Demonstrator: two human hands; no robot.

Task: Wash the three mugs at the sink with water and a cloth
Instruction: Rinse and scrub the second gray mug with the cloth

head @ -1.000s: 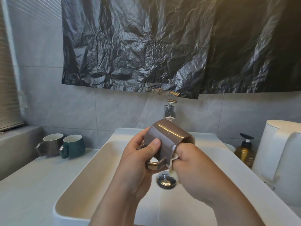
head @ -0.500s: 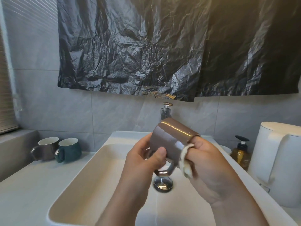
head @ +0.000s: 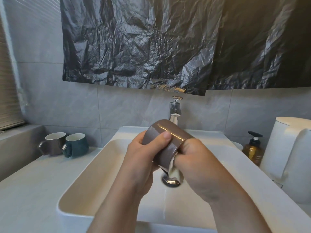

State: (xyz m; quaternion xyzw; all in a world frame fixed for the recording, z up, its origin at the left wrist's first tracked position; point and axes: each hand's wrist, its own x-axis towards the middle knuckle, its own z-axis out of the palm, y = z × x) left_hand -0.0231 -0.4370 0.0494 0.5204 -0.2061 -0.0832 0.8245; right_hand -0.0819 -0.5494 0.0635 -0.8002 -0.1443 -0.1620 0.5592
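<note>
head: mug (head: 176, 142) within left fingers (head: 138, 140)

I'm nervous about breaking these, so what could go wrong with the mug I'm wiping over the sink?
The glossy brown mug lies sideways in your left hand above the hard sink; if wet, it could slip and chip. The cloth your right hand pushes inside could twist it loose.

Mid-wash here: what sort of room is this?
Probably a home bathroom or washroom: a white countertop sink with a chrome tap, grey wall tiles behind it, and a pump soap bottle to its right.
</note>
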